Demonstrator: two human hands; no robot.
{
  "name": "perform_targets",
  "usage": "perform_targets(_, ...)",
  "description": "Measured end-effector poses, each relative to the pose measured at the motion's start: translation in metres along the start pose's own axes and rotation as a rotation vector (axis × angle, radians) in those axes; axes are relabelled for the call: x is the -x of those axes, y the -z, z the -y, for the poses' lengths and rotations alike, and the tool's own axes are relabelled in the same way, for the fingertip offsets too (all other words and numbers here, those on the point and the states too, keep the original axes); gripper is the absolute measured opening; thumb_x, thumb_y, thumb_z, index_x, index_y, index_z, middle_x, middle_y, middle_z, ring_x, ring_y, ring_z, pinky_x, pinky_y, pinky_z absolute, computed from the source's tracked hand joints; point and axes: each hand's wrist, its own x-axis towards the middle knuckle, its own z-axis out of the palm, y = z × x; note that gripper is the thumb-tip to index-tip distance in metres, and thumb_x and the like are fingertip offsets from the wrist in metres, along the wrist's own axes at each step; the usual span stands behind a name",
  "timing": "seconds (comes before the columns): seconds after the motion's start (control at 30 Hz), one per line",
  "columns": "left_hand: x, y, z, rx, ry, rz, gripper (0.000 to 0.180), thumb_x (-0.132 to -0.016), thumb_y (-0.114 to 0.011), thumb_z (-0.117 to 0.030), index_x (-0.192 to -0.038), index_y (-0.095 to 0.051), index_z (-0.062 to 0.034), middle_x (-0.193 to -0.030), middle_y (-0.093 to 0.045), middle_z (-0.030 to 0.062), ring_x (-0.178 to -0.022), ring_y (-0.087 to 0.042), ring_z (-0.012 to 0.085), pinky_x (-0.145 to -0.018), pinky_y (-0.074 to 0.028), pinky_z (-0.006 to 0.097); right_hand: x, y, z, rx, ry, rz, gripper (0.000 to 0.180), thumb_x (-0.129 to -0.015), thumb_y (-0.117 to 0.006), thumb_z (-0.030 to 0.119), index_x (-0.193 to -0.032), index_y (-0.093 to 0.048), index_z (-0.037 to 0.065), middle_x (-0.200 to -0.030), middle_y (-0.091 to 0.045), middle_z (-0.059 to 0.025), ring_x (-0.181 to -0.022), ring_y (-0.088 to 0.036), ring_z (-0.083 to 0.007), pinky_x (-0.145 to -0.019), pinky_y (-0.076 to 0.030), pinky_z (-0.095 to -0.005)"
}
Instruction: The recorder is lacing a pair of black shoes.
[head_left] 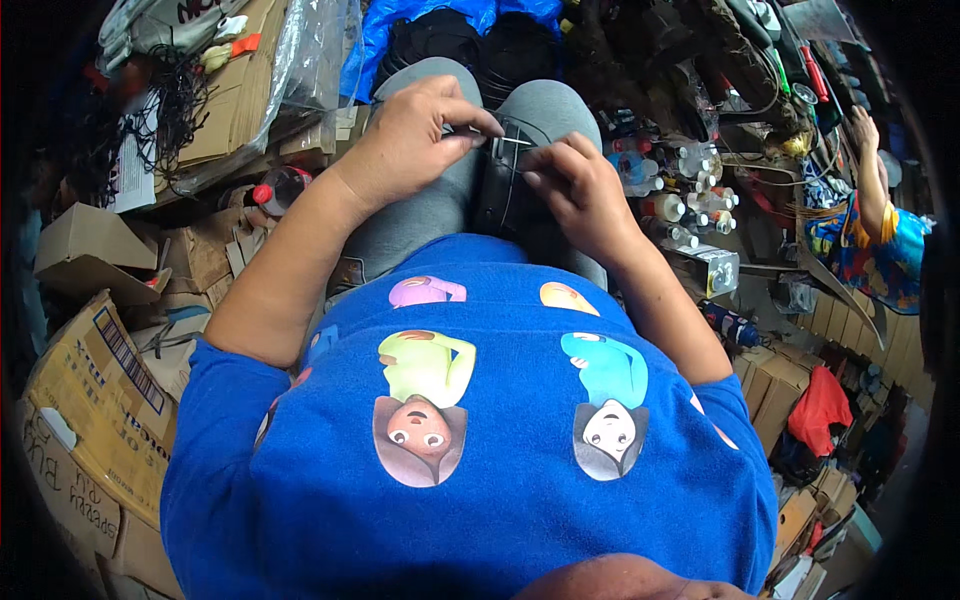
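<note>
The left hand (415,135) is pinching a thin needle-like piece (512,141), the right hand (575,185) clamping the black strap (505,190) lying on the lap. Stitching seems underway; pulling through likely needs a steady grip

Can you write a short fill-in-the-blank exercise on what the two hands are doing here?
1. Both hands work on a black strap lying on the person's ____.
2. The left hand pinches a thin ____ needle at the strap's top.
3. The right hand grips the strap's ____ edge.

Missing words: lap; metal; right
</note>
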Motion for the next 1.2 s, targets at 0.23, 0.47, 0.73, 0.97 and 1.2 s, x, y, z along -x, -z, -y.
perform_targets(0.23, -0.002, -0.006, 0.003, -0.016, -0.093, 0.013, 0.026, -0.075, -0.07, -0.001, -0.098, -0.076, -0.0131, -0.075, -0.05, 0.0046, -0.072, -0.052, 0.0195, -0.068, -0.042, 0.031, 0.019, -0.003, -0.01, -0.138, -0.03, -0.053, 0.011, -0.085, -0.067, 0.002, -0.095, -0.064, 0.003, -0.088, -0.055, -0.0056, -0.077, -0.054, -0.0163, -0.067, -0.043, -0.0272)
perform_targets(0.47, -0.005, -0.008, 0.003, -0.067, -0.133, 0.019, 0.025, -0.075, -0.07, 0.0, -0.096, -0.076, -0.0126, -0.076, -0.051, 0.0066, -0.074, -0.054, 0.0226, -0.067, -0.043, 0.034, 0.017, -0.004, -0.011, -0.184, -0.021, -0.062, 0.01, -0.085, -0.067, 0.001, -0.094, -0.064, 0.003, -0.087, -0.055, -0.0043, -0.075, -0.053, -0.0139, -0.066, -0.043, -0.0258)
perform_targets(0.73, -0.017, -0.011, -0.02, -0.465, -0.38, 0.048, 0.011, -0.073, -0.065, -0.01, -0.081, -0.074, -0.0109, -0.085, -0.058, 0.0086, -0.094, -0.058, 0.0269, -0.078, -0.046, 0.041, 0.015, -0.005, -0.012, -0.157, -0.04, -0.051, 0.01, -0.086, -0.067, 0.002, -0.095, -0.064, 0.003, -0.088, -0.055, -0.0046, -0.074, -0.052, -0.0138, -0.066, -0.043, -0.0259)
perform_targets(0.97, -0.06, -0.009, -0.048, -0.63, -0.463, 0.323, 0.014, -0.072, -0.065, -0.01, -0.084, -0.072, -0.0135, -0.092, -0.058, 0.0062, -0.102, -0.056, 0.0251, -0.082, -0.043, 0.04, 0.021, 0.007, -0.019, -0.438, -0.055, -0.218, 0.013, -0.084, -0.07, 0.008, -0.097, -0.068, 0.005, -0.091, -0.06, -0.0042, -0.081, -0.057, -0.0175, -0.076, -0.046, -0.0301)
perform_targets(1.2, -0.048, -0.039, -0.069, -0.661, -0.644, 0.652, 0.012, -0.081, -0.06, -0.019, -0.082, -0.07, -0.0134, -0.101, -0.061, 0.0029, -0.103, -0.056, 0.0196, -0.089, -0.04, 0.038, 0.041, 0.034, -0.04, -0.297, -0.35, -0.214, 0.012, -0.088, -0.069, 0.012, -0.095, -0.07, 0.003, -0.088, -0.059, -0.0028, -0.083, -0.056, -0.0111, -0.074, -0.045, -0.0262)
